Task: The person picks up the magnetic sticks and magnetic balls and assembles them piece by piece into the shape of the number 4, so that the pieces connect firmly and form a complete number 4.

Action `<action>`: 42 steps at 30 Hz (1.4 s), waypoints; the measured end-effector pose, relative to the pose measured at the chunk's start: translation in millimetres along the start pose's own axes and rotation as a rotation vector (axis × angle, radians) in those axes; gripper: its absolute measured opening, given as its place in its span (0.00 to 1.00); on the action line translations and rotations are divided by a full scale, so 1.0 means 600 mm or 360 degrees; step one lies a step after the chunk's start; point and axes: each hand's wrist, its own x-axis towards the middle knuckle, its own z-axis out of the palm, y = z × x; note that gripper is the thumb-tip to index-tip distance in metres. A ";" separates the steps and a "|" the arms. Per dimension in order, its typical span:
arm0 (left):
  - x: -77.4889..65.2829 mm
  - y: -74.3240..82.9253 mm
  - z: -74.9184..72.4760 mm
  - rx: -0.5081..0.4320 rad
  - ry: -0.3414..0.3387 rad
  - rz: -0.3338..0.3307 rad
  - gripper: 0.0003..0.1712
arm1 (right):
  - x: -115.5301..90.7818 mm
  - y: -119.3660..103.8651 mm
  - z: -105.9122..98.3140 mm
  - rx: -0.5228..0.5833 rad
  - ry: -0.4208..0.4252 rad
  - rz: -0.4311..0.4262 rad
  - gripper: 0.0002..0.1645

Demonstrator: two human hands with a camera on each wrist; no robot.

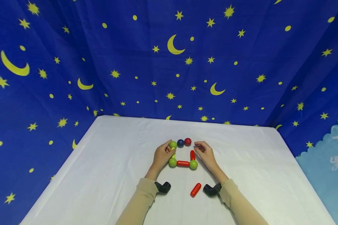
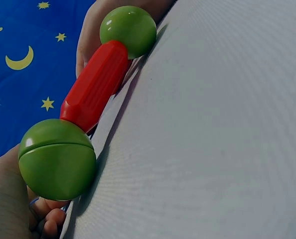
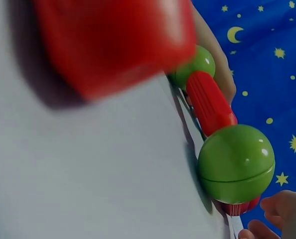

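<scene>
Several ball-and-rod toy pieces form an open frame on the white table in the head view. My left hand [image 1: 161,156] holds its left side, thumb over the yellow-green rod [image 1: 173,155] and index finger at the upper green ball [image 1: 173,144]. Below, another green ball [image 2: 57,159] joins a red rod [image 2: 95,87], which runs to the right-hand green ball [image 3: 236,164]. From there a second red rod [image 1: 192,155] points away. My right hand [image 1: 206,153] is just right of that rod, fingers loosely bent, nothing in them. A blue ball [image 1: 181,143] and red ball [image 1: 187,142] sit at the far side.
A loose red rod [image 1: 195,190] lies nearer me on the white tabletop [image 1: 124,162], close to the black wrist camera [image 1: 212,189] on the right arm. Another black wrist camera [image 1: 163,187] is on the left arm. Blue star-patterned cloth [image 1: 146,62] hangs behind the table.
</scene>
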 end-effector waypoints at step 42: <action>0.002 0.001 0.000 0.0007 -0.0015 -0.0008 0.31 | 0.060 0.007 0.022 -0.0236 -0.0245 -0.0151 0.26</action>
